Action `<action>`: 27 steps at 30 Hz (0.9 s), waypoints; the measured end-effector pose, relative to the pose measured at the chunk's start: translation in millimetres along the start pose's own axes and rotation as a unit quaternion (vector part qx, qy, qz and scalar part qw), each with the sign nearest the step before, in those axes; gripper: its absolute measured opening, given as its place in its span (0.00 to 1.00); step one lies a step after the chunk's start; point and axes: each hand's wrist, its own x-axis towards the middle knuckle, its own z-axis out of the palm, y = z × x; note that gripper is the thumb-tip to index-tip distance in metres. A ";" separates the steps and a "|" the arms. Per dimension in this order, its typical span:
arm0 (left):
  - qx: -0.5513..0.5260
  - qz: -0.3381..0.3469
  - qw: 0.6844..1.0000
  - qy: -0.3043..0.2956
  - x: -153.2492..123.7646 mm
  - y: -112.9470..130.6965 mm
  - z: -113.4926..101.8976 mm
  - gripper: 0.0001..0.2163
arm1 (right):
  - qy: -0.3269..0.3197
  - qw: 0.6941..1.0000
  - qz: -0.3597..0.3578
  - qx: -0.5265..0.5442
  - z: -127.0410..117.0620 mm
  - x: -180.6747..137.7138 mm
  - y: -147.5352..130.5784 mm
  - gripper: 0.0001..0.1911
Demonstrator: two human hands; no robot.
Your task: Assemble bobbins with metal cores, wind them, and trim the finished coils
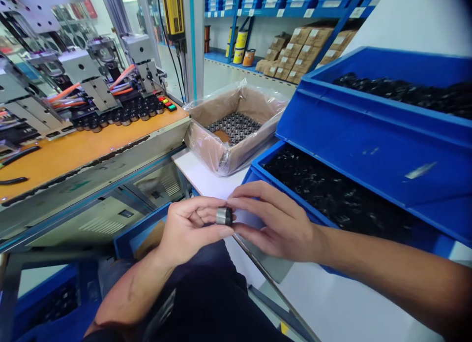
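My left hand (187,230) pinches a small cylindrical metal core (221,216) between thumb and fingers. Its side is silvery and finely ridged, and a black end piece (229,217) faces right. From the right, the thumb and fingers of my right hand (277,223) close around that black end, and both hands' fingertips almost meet. The core is held in the air in front of my lap, over the front edge of the white table (309,295). Just beyond my right hand stands a blue bin (254,172) full of small black parts (332,194).
A second blue bin (368,135) with black parts sits above the first. Behind my hands, a plastic-lined cardboard box (236,157) holds many metal cores (239,125). On the left is a machine with an orange worktop (99,145), rows of cores and pliers (16,180).
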 end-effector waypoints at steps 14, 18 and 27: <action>0.013 -0.002 1.000 0.008 -1.7 -1.6 -0.8 0.18 | 0.009 0.999 -0.030 -0.005 -0.4 0.4 0.7 0.13; 0.016 -0.011 1.000 0.013 -1.7 -1.8 -0.8 0.18 | 0.004 1.000 -0.023 -0.006 0.3 0.1 0.2 0.13; 0.000 -0.002 1.000 0.003 -0.9 -1.0 -0.6 0.18 | 0.006 0.999 -0.036 -0.012 -0.4 -0.3 0.8 0.12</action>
